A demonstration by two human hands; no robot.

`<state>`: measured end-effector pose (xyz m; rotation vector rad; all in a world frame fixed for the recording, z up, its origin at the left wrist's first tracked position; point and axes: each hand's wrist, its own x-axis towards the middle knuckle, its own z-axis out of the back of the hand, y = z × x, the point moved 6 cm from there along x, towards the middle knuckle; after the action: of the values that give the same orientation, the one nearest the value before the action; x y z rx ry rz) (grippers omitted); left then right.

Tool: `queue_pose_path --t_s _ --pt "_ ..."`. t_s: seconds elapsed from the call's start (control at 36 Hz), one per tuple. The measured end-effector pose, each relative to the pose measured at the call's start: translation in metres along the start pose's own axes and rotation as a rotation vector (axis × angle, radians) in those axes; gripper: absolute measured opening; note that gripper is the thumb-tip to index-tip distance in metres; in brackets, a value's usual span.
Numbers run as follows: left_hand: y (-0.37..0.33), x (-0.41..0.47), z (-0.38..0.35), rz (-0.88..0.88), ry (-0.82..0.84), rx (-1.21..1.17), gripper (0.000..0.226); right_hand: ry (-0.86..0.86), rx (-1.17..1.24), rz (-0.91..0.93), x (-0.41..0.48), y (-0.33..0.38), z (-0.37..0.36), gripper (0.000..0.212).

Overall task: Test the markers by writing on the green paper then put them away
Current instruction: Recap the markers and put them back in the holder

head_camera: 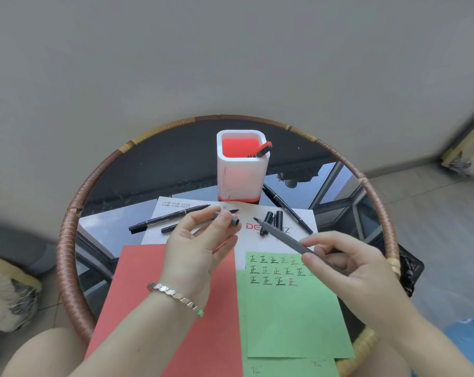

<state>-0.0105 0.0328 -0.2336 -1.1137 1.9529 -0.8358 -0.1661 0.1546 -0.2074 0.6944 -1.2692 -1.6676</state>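
The right hand (347,268) pinches an uncapped grey marker (280,236) above the green paper (293,317), its tip pointing away over the white sheet (246,240). The left hand (200,251) pinches the grey cap (234,220) (open end towards the marker). Black markers (170,217) lie loose near the pen holder (242,172)

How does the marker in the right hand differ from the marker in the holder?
The grey marker, tip bare, is held slanted in the right hand; the holder marker leans inside the white holder. The grey marker is plain grey; the holder marker is black with a red end. Both are slim.
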Motion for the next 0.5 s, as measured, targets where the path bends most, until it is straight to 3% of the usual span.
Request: queue_pose_path --t_s 0.11,0.5 --pt "-0.0015 -0.0004 -0.0002 -0.021 -0.004 0.013 0.032 -0.002 -0.008 0.0 -0.001 0.0009 -0.0013 0.027" --pt "-0.0038 -0.0063 -0.0076 -0.087 0.054 0.174 0.013 0.039 -0.073 0.045 0.002 0.0049 -0.008 0.027"
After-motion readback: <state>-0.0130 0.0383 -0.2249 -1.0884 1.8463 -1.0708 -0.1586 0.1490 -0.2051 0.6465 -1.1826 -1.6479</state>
